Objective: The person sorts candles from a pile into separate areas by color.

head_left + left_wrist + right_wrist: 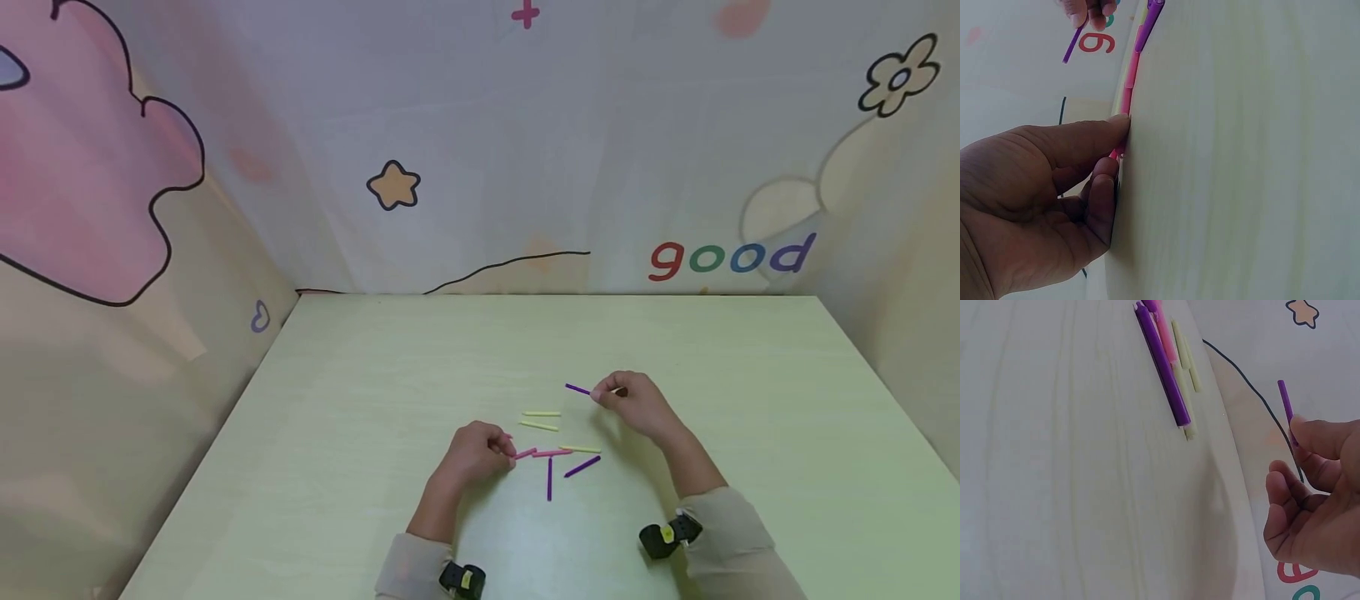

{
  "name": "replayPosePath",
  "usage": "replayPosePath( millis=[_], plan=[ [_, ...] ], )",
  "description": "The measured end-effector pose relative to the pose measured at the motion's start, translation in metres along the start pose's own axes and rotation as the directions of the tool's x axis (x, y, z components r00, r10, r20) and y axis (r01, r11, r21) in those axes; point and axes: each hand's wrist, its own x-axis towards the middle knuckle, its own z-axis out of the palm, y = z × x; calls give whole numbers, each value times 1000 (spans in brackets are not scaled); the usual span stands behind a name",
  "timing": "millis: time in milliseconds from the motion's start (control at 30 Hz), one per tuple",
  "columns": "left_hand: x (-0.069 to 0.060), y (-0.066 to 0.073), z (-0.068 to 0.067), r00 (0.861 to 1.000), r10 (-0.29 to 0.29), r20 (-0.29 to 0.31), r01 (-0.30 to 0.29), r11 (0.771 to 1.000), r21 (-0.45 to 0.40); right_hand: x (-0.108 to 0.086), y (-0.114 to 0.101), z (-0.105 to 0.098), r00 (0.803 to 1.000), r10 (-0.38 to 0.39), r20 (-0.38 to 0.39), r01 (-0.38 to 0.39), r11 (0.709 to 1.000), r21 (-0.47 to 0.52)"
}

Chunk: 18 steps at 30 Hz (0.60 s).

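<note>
Well inside the table edge (555, 298), hands (476, 450) (633, 404) in pinches: pink stick (1127, 101) left, purple stick (1285, 400) right.

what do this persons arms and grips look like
The left sleeve and right sleeve are pale beige, ending on the forearms. Against them sit blocky black, yellow-marked units: left unit, right unit. Left grip and right grip wear no gloves.

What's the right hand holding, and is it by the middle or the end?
The right hand pinches a purple stick near one end; the rest pokes out free.
</note>
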Motion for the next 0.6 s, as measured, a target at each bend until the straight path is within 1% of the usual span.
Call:
replayPosePath(
  millis=[200, 467, 600],
  plan=[
    [1, 0, 0, 1000, 6, -5, -6, 1000, 5, 9, 9, -4, 999, 36, -14, -36, 999, 31],
    [0, 1, 0, 1000, 9, -4, -9, 1000, 0, 10, 18, -3, 998, 56, 3, -57, 995, 80],
    [0, 2, 0, 1000, 6, -1, -6, 1000, -3, 12, 19, -3, 998, 62, -3, -62, 995, 76]
  ],
)
